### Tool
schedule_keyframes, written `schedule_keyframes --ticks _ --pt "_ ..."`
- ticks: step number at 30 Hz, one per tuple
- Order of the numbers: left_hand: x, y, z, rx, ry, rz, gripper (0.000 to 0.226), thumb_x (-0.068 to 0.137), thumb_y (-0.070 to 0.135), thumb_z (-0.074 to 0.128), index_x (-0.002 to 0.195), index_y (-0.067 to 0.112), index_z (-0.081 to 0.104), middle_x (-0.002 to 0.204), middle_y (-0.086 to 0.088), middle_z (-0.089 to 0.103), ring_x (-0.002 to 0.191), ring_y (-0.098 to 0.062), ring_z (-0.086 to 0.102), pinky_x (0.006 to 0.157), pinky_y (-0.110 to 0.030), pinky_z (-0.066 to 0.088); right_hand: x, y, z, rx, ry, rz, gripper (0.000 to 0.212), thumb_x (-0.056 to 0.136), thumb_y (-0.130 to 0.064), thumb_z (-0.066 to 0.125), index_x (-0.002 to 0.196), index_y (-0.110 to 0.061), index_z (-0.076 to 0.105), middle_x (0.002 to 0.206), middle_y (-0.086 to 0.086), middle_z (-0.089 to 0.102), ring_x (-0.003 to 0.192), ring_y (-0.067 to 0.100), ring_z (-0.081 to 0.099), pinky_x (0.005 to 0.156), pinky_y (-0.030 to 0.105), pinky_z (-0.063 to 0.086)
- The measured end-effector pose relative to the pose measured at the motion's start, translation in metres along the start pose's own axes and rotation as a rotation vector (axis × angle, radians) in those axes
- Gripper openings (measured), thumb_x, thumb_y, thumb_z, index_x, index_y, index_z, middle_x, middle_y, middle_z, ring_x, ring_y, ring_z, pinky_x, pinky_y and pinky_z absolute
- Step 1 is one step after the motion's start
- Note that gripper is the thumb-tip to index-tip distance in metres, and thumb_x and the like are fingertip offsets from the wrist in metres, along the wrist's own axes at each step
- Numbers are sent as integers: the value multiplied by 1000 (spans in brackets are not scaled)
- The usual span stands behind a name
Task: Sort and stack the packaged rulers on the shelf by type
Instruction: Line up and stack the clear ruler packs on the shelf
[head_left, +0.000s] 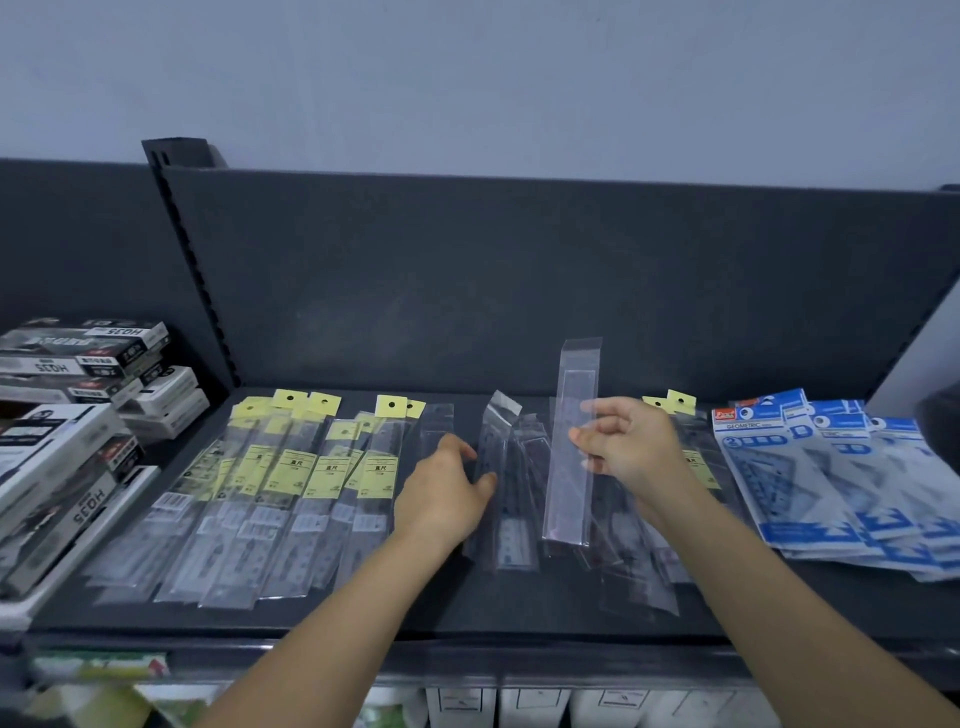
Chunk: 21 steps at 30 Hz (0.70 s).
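A clear-sleeved ruler (571, 467) stands nearly upright, pinched at mid-length by the right hand (631, 447). Just left of that grip a second sleeve (498, 431) tilts up, held by the left hand (441, 488), over a loose clear heap (628, 566). Farther left, yellow-labelled rulers (291, 483) overlap; to the right, blue sets (831, 483) fan flat.

Retail premises, stationery shop. Evidence: 1 dark metal display shelf (363, 613) with matching back panel (519, 286) and slotted upright (192, 270), beyond and left of the left hand (447, 493); ruler packs with yellow punched hang-tabs (322, 483), fanned in overlapping rows just left of that hand; clear-sleeved rulers (524, 467) piled between it and the right hand (631, 447); blue "GEOMETRIC" set packs (810, 478) overlapped right of the right hand; printed cartons (78, 374) stacked far left of the left hand; boxed stock (535, 706) on the tier below both hands.
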<state>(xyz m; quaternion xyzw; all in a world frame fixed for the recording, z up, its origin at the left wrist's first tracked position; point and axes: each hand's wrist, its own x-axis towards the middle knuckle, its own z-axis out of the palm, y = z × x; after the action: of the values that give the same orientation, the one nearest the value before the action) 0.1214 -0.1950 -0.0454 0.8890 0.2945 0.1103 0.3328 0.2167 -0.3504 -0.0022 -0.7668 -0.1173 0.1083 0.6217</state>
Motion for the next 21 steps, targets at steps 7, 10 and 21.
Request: schedule_keyframes --ticks 7,10,21 --pt "-4 3 6 190 -37 38 43 82 57 61 107 24 52 103 4 62 96 -20 60 68 -29 44 1 2 3 -2 -23 0 27 84 -1 69 107 -10 60 82 5 62 73 15 61 58 21 50" --pt "-4 1 3 197 -2 93 37 84 59 57 99 25 57 93 6 62 91 -19 61 67 -29 46 0 1 4 -3 -40 -5 26 84 -2 69 106 -11 60 87 7 63 76 16 62 59 22 52" --pt "-3 17 -54 -847 -318 53 21 92 21 59 108 11 66 93 -3 71 81 -10 68 69 -24 57 -12 -27 34 178 -216 -77 17 83 2 68 91 -10 59 78 6 58 68 14 60 62 26 57"
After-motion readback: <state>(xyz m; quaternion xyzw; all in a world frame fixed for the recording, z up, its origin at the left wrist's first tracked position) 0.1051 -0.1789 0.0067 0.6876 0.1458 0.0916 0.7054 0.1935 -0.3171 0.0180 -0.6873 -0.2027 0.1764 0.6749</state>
